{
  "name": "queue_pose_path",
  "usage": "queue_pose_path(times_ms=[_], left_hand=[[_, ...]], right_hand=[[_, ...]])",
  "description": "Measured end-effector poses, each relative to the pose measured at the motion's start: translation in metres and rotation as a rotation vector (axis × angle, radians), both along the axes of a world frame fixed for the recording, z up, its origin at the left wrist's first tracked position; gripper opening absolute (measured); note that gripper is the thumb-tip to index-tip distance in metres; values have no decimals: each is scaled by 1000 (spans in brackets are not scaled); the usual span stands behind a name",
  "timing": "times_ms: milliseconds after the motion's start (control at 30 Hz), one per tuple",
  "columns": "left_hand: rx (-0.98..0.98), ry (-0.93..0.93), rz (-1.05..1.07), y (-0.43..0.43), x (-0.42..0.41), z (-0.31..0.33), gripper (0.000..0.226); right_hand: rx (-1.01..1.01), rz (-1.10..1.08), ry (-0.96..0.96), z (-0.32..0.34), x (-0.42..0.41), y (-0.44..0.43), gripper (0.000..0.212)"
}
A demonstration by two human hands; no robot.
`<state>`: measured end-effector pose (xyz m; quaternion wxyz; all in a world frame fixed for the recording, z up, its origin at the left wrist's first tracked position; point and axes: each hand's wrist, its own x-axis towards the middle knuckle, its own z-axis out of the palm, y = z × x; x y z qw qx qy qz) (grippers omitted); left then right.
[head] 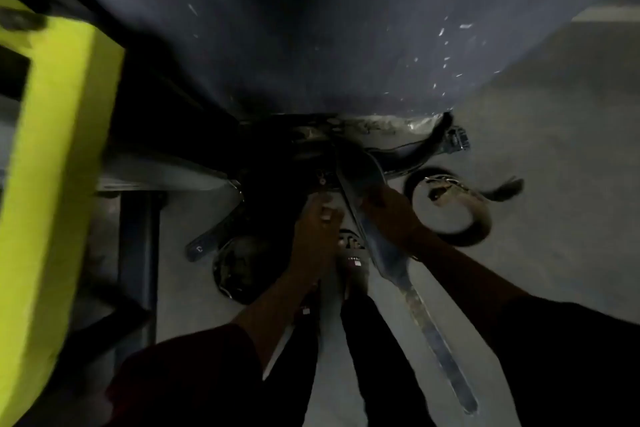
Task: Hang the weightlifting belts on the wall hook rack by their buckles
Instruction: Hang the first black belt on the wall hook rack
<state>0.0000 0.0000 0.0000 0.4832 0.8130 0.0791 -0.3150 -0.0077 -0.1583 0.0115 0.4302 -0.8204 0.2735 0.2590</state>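
Dim, motion-blurred view, looking straight down at grey concrete floor (554, 149) against a dark blue wall (311, 28).

Person is bending over a heap of weightlifting belts at the wall's foot. Left hand (317, 218) is reaching into the dark centre of the heap, fingers curled closed around something small there, probably a buckle, though it is too dark to say which part. Right hand (388, 208) is closing around a long grey strap-like belt (391, 253) near its far end; the belt's tail is trailing toward the camera between the person's legs, ending at the near right. Gripping high on the strap likely keeps the buckle end under control so it can be lifted to a hook.

Other belts are lying loose on the floor:
- a brown leather belt curled in a loop (460, 212), just right of the right hand;
- a black belt with a metal buckle (457, 139), far right, near the wall;
- a dark strap end (207, 239) and a rounded dark coil (239, 267) to the left.

Yellow-green frame of gym equipment (52, 184) is filling the left edge. No wall hook rack in view. Judgement: task is at the pick-up stage, nothing visibly hung yet.
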Motion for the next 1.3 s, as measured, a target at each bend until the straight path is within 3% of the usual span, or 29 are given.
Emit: queue_pose_path(times_ms=[167, 333, 400, 533, 567, 667, 800, 933, 1033, 1200, 1300], left_hand=[[32, 73, -15, -28, 29, -134, 42], [-9, 139, 18, -48, 59, -220, 44], [-16, 178, -56, -51, 66, -242, 54], [-21, 224, -167, -52, 66, -283, 99], [-12, 254, -176, -52, 66, -289, 99], [-48, 339, -88, -59, 69, -289, 68], [-81, 400, 149, -58, 63, -278, 53], [-67, 417, 234, -42, 47, -251, 57], [-107, 406, 228, -30, 36, -225, 62], [-132, 344, 237, -27, 18, -159, 40], [-219, 346, 230, -23, 0, -103, 35]], right_hand=[[-88, -21, 65, -140, 39, -31, 28], [-137, -34, 45, -257, 67, -61, 39], [-151, -1, 41, -287, 80, -69, 51], [-154, 5, 124, -323, 102, -80, 69], [-132, -34, 128, -328, 105, -81, 73], [-160, -118, 162, -333, 108, -88, 74], [-150, -47, 157, -319, 97, -82, 62], [-96, -33, 56, -284, 75, -58, 54], [-65, -137, 20, -257, 56, -44, 56], [-7, -312, -11, -182, 13, -38, 51], [50, -382, -87, -115, -24, -33, 23]])
